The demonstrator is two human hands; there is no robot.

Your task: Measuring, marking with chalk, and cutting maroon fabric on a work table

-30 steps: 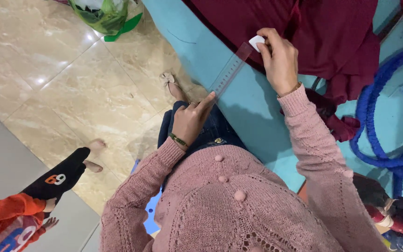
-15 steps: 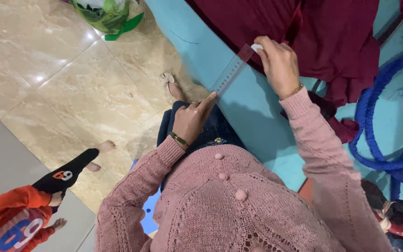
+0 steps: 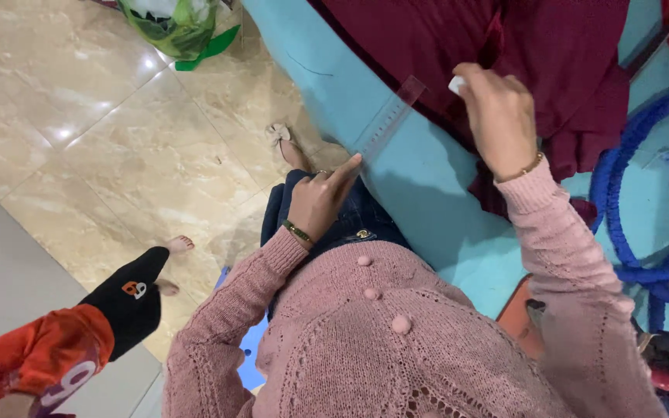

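Ruler [image 3: 387, 118]: clear plastic strip, lay flat on the teal table [image 3: 427, 193], far end over the hem of the maroon cloth [image 3: 427, 46].
Ruler axis: I read it as a diagonal, near end low-left by my body, far end up-right toward the cloth.
Left hand [image 3: 320, 200]: sat at the near end, index fingertip [image 3: 355, 159] pressed on or just at the ruler's lower tip; other fingers curled in, not clamped round anything. Green bangle showed at the wrist.
Right hand [image 3: 499, 116]: hovered past the far end, just right of it, apart from the ruler; fingers pinched together on a small white piece [image 3: 456, 83], probably chalk, too small for me to be sure.
Nearer hand: left was the one in contact; right was close to the far end but off the strip.
Direction from right hand: ruler edge lay down-left of the white piece, running away toward the left hand.
Maroon cloth: spread across the table top, bunched under and beyond the right hand.
Blue cord [image 3: 644, 224]: coiled at the right of the table, well apart from the ruler.
Floor [image 3: 102, 139]: beige tile left of the table; green bag [image 3: 176, 27] at the top edge.
Other person: a leg in a black and orange sleeve [image 3: 79, 325], bare foot on the tile, well clear of both my hands.
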